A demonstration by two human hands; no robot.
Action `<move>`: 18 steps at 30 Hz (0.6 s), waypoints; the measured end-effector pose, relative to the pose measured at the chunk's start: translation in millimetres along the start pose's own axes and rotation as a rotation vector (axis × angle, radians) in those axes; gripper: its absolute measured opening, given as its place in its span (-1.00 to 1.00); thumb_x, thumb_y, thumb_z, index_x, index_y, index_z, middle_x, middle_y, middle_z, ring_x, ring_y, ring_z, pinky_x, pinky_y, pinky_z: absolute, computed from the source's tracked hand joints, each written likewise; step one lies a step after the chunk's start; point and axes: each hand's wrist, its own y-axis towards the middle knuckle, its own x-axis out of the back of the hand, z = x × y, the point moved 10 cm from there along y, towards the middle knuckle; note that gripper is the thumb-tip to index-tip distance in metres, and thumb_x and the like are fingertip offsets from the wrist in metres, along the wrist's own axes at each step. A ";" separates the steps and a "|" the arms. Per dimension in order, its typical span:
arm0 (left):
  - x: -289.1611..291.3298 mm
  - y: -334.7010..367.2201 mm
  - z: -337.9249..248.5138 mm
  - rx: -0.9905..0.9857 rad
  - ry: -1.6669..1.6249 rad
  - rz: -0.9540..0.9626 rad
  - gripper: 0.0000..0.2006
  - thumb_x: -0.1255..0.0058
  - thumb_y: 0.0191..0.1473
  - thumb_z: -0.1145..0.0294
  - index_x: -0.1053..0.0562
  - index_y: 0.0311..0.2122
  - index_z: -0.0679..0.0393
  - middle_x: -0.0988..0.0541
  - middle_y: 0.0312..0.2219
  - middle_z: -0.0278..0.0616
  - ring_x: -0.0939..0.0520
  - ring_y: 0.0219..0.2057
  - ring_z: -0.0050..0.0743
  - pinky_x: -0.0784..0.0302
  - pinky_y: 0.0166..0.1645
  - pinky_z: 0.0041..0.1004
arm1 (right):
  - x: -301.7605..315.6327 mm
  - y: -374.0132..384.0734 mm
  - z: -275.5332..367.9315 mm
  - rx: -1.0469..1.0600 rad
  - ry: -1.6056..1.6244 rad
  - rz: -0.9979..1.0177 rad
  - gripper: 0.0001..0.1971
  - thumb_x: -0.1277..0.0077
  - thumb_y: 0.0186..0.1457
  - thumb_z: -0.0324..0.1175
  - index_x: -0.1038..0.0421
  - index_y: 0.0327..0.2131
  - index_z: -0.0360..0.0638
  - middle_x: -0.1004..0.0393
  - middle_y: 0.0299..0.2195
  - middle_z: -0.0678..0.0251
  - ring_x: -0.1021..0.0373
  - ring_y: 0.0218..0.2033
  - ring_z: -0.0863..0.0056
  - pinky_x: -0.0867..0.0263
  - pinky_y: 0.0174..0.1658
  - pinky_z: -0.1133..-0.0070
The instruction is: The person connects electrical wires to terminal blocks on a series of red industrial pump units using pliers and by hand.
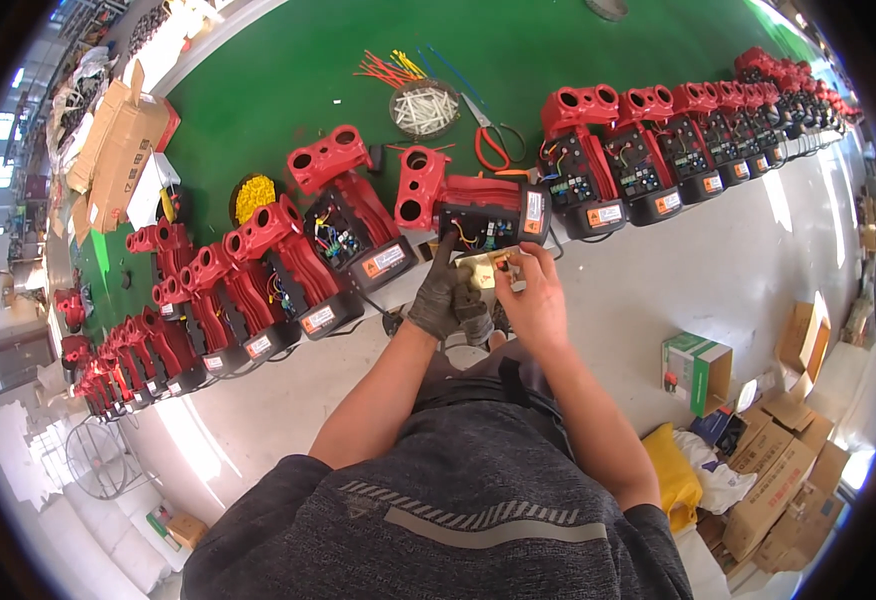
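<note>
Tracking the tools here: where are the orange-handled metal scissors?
In the head view, the orange-handled metal scissors lie above centre on the green tabletop, right of the round dish of white sticks.

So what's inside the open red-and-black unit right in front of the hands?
Its black housing shows yellowish wires and small green and blue parts. The gloved left hand overlaps its near left corner, and whatever lies beneath those parts is hidden.

The green counter (528, 45) bore a row of red-and-black machine housings (483, 189), scissors (485, 121), a round dish (394, 112) of white sticks (425, 110) and loose red strips (386, 72).
</note>
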 end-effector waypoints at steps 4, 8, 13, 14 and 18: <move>4.9 -0.4 -1.4 0.017 0.054 0.027 -0.04 -0.06 -0.03 0.50 0.15 0.43 -0.18 -0.50 -0.37 -0.23 -0.52 -0.57 -0.48 -0.53 -0.53 -0.42 | -5.2 3.2 -6.1 0.001 0.006 -0.020 -0.83 -0.17 0.05 -0.43 -0.45 -0.28 -0.24 -0.41 0.04 0.18 -0.49 -0.19 0.18 -0.45 -0.17 0.38; -39.6 -9.4 -8.3 0.006 -0.086 0.075 -0.08 -0.20 -0.02 0.48 -0.02 0.40 -0.34 -0.57 -0.37 -0.15 -0.43 -0.66 -0.56 -0.33 -0.63 -0.58 | -7.6 3.1 -19.8 -0.043 0.171 -0.068 -0.83 -0.17 0.03 -0.48 -0.42 -0.29 -0.26 -0.45 0.02 0.15 -0.49 -0.15 0.22 -0.44 -0.12 0.43; -29.4 -8.1 -13.0 -0.027 -0.078 0.004 -0.05 -0.25 -0.06 0.47 -0.01 0.39 -0.26 -0.58 -0.13 -0.06 -0.66 -0.42 -0.32 -0.63 -0.48 -0.49 | 24.7 6.4 -0.7 0.012 0.376 -0.181 -0.86 -0.04 0.11 -0.57 -0.30 -0.26 -0.28 -0.49 -0.01 0.07 -0.47 -0.07 0.30 -0.40 -0.03 0.44; -29.1 -7.3 -13.4 -0.026 -0.072 0.039 -0.04 -0.26 -0.07 0.46 -0.01 0.40 -0.24 -0.57 -0.08 -0.05 -0.68 -0.35 -0.28 -0.68 -0.43 -0.45 | 31.7 8.1 -2.2 0.021 0.546 -0.203 -0.84 0.02 0.14 -0.61 -0.25 -0.22 -0.27 -0.50 -0.03 0.04 -0.45 -0.03 0.32 -0.39 0.00 0.43; -7.0 1.4 -10.0 -0.011 0.071 0.166 0.01 -0.20 -0.11 0.50 0.09 0.42 -0.16 -0.52 0.00 -0.02 -0.67 -0.13 -0.14 -0.74 -0.19 -0.26 | 27.5 29.5 15.5 -0.182 0.884 0.066 -0.89 0.24 0.31 -0.48 -0.14 -0.13 -0.28 -0.48 -0.26 0.18 -0.49 -0.37 0.48 -0.41 -0.31 0.57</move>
